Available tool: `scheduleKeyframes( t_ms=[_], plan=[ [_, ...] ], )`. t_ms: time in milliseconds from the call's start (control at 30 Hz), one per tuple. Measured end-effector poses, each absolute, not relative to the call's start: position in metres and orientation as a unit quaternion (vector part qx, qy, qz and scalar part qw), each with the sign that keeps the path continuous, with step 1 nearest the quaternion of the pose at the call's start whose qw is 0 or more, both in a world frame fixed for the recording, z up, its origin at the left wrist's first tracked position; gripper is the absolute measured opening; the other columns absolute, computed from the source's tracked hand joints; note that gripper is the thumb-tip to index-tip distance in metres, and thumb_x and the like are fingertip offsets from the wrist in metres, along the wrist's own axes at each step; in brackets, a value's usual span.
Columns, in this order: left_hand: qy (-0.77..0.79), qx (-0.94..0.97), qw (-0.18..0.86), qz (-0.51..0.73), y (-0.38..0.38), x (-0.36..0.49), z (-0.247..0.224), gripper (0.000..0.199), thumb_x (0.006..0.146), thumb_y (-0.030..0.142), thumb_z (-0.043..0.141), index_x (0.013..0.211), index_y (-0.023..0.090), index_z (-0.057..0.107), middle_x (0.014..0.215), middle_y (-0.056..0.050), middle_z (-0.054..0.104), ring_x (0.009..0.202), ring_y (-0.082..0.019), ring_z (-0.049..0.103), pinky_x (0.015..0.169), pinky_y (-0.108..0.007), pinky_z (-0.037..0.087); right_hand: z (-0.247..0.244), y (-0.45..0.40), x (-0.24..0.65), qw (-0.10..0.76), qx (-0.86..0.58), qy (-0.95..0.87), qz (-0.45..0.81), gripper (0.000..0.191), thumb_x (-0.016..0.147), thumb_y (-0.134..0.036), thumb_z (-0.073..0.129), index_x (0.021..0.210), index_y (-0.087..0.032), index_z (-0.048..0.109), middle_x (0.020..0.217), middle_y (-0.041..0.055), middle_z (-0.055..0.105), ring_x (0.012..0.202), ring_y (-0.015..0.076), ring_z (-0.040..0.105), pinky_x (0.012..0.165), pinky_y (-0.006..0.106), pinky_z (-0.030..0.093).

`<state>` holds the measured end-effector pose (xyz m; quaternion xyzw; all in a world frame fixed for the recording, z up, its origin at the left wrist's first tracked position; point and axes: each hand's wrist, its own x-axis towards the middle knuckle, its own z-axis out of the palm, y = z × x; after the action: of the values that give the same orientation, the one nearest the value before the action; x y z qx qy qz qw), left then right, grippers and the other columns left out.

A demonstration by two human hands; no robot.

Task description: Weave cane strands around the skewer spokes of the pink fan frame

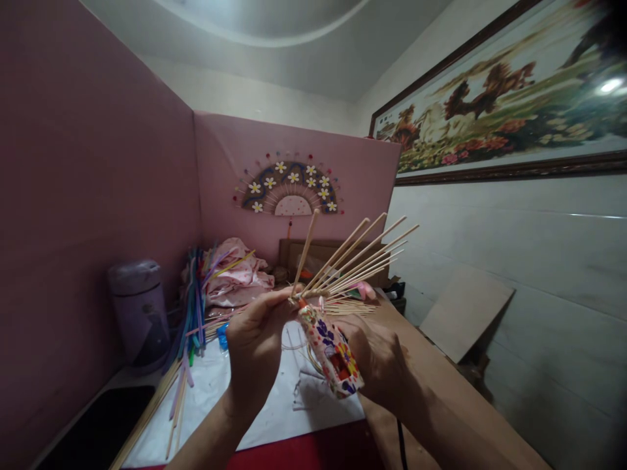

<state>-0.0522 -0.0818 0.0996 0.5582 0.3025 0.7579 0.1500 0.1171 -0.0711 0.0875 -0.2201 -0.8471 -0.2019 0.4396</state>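
Observation:
My left hand (259, 339) is closed, its thumb and fingertips pinching the near end of a fan-shaped bundle of thin wooden sticks (360, 258). The sticks spread up and to the right, with one standing apart at the left. In my right hand (375, 352) is a glue gun (330, 349) covered in a flower pattern, the fingers wrapped round its handle. Its orange nozzle tip meets the joined ends of the sticks close to my left fingertips. A dark cord hangs below my right wrist.
A flowered fan (294, 186) hangs on the pink partition (215, 156). Left are a lilac tumbler (140, 313), coloured pipe cleaners (193, 307) and pink cloth (238, 271). White paper (264, 427) lies under my hands, loose sticks (353, 307) beyond. A flat board (467, 313) leans at the right wall.

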Motion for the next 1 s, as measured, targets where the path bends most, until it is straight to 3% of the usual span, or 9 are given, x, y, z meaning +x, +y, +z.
scheduleKeyframes(
  t_ms=[467,700,900,1000],
  plan=[
    [0.286,0.531,0.189,0.775,-0.082,-0.05,0.1,0.012,0.073,0.014,0.064,0.08,0.021,0.07,0.08,-0.001,0.073,0.068,-0.015,0.068,0.061,-0.025,0.059,0.084,-0.088,0.113,0.483,-0.267,-0.817,-0.168,0.015,0.085,-0.026,0.042,0.093,-0.017,0.051,0.081,0.0087,0.066,0.069,0.0178,0.063,0.059,0.028,0.048],
    [0.281,0.534,0.203,0.772,-0.083,-0.051,0.1,0.013,0.072,0.014,0.064,0.081,0.021,0.071,0.08,-0.001,0.072,0.068,-0.015,0.067,0.061,-0.024,0.058,0.079,-0.087,0.111,0.473,-0.271,-0.82,-0.176,0.018,0.086,-0.023,0.04,0.097,-0.015,0.051,0.083,0.0086,0.064,0.073,0.0184,0.061,0.061,0.029,0.047],
    [0.276,0.534,0.212,0.771,-0.084,-0.048,0.101,0.011,0.072,0.014,0.064,0.079,0.019,0.071,0.08,-0.002,0.072,0.069,-0.015,0.068,0.061,-0.023,0.058,0.083,-0.094,0.107,0.49,-0.329,-0.807,0.008,0.011,0.086,-0.028,0.046,0.088,-0.019,0.052,0.074,0.0023,0.062,0.065,0.0157,0.057,0.059,0.028,0.045],
    [0.273,0.536,0.212,0.771,-0.084,-0.049,0.101,0.012,0.072,0.013,0.064,0.079,0.02,0.071,0.079,-0.001,0.072,0.067,-0.013,0.067,0.06,-0.022,0.058,0.085,-0.097,0.106,0.494,-0.316,-0.81,0.02,0.011,0.086,-0.028,0.045,0.085,-0.02,0.053,0.074,0.0017,0.061,0.065,0.0158,0.057,0.061,0.028,0.045]
  ],
)
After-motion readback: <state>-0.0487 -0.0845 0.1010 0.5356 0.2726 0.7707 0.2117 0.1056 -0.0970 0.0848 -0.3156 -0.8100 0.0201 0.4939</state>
